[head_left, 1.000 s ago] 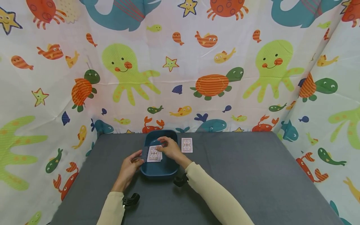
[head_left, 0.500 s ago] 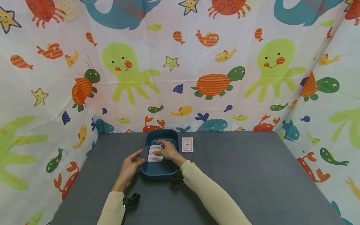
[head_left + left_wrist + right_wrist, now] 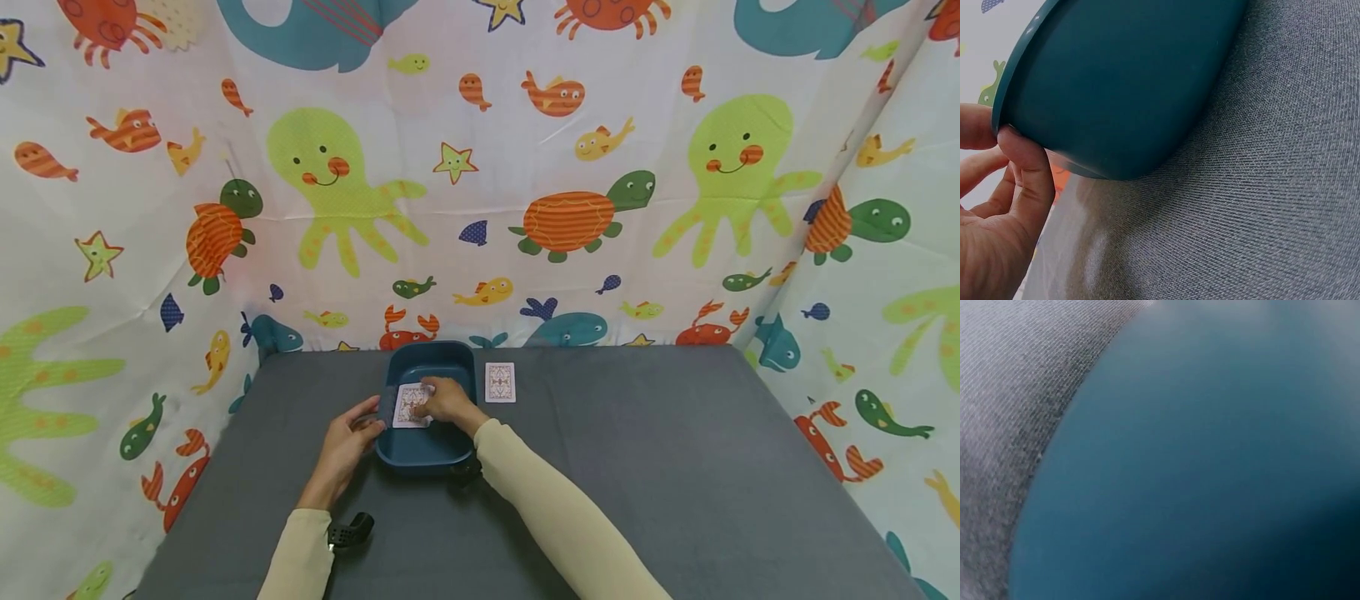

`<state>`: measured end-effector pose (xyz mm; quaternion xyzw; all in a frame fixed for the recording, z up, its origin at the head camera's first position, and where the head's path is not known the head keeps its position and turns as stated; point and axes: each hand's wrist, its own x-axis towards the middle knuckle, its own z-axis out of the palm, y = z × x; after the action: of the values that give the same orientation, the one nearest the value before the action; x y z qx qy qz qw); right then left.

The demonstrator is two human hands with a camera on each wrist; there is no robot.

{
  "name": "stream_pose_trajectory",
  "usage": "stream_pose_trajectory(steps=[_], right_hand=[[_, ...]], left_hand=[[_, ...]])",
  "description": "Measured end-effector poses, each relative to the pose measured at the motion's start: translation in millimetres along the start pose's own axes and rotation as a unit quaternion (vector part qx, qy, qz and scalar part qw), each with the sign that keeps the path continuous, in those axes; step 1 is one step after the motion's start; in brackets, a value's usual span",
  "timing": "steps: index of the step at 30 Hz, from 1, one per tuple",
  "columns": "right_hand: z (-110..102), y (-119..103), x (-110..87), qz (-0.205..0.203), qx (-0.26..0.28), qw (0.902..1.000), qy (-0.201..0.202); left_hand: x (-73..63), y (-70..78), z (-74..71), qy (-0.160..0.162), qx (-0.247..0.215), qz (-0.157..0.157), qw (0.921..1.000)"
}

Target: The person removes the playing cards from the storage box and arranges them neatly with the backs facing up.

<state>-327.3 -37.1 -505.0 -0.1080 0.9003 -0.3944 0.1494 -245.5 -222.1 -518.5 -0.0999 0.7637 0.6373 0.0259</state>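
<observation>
In the head view, a deep blue plastic tub stands on the table with playing cards lying face down inside its left part. My left hand pinches the tub's left rim between thumb and fingers; the left wrist view shows this hand close up on the rim. Reaching over the tub from the right, my right hand grips the cards at their right edge, thumb on the patterned back. The right wrist view holds only the tub's blurred outer wall, so those fingers are hidden there.
A single face-down playing card lies just right of the tub on the grey tablecloth. A white curtain with sea animals hangs behind the table's back edge and along both sides.
My right hand has moved slightly left and lower over the cards, its raised fingers coming down to them. The left hand keeps its place on the rim. The head view has tilted slightly.
</observation>
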Motion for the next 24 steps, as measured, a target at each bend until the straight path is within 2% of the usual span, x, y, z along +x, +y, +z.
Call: stream_pose_trajectory(steps=[5,17,24], right_hand=[[0.9,-0.8,0.1,0.007,-0.028,0.9996,-0.001],[2.7,2.9,1.8,-0.005,-0.04,0.999,0.019],[6.2,5.7,2.0,-0.003,-0.049,0.9987,0.01]], left_hand=[[0.5,-1.3,-0.2,0.003,0.001,-0.001,1.0],[0.7,-2.0,-0.2,0.006,0.009,0.002,0.9999],[-0.1,-3.6,0.1,0.004,0.009,-0.001,1.0]])
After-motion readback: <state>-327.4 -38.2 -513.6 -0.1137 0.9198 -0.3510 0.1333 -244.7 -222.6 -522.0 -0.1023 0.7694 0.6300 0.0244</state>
